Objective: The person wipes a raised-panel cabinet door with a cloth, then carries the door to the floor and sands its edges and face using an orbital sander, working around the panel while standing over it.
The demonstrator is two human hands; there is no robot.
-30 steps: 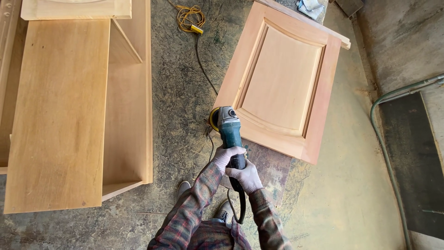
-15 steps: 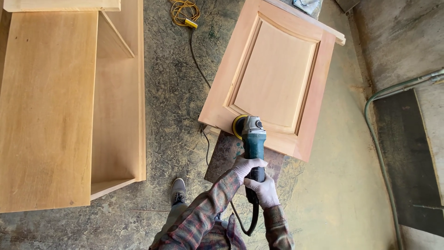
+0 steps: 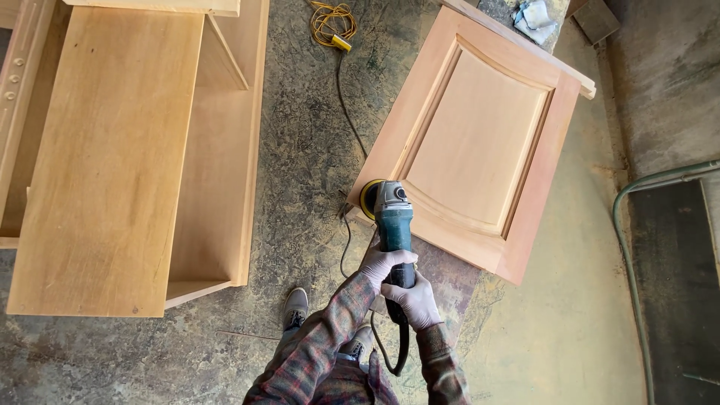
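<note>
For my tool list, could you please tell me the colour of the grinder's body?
Teal-green, with a grey head; the grinder shows in the head view.

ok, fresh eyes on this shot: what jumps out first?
The pale wooden cabinet door lying tilted on the floor, upper right of centre. At its lower left corner sits a teal angle grinder, gripped by the left hand and the right hand, both gloved. A large open wooden cabinet fills the left side.

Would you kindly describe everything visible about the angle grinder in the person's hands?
The angle grinder has a teal body, a grey metal head and a yellow sanding disc, which sits at the near corner of the wooden cabinet door. The left hand and right hand, both gloved, grip its handle; a black cord trails from its rear.
</note>
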